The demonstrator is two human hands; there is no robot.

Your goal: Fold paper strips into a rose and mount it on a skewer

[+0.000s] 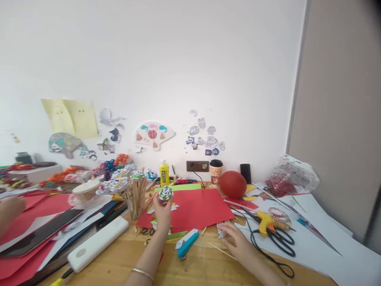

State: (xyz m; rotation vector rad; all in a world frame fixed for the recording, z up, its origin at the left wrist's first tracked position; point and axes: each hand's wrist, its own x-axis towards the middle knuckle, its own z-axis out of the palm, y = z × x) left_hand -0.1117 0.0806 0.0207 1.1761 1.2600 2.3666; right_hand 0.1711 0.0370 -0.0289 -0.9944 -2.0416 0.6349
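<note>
My left hand is raised over the red paper with its fingers closed around a rolled paper flower in white, black and green. My right hand is low over the table, fingers bent and apart. Its fingertips are at a small crumpled piece of white paper; whether they touch it I cannot tell. Between my forearms lie a blue paper strip and a thin wooden stick. Red paper sheets spread behind both hands. To the left, a cup of wooden sticks carries similar paper flowers.
At right are a yellow glue gun with a cable, black-handled scissors and white sheets. A red balloon, lidded cup and yellow bottle stand behind. A white bar-shaped device lies left; another person's hand is at far left.
</note>
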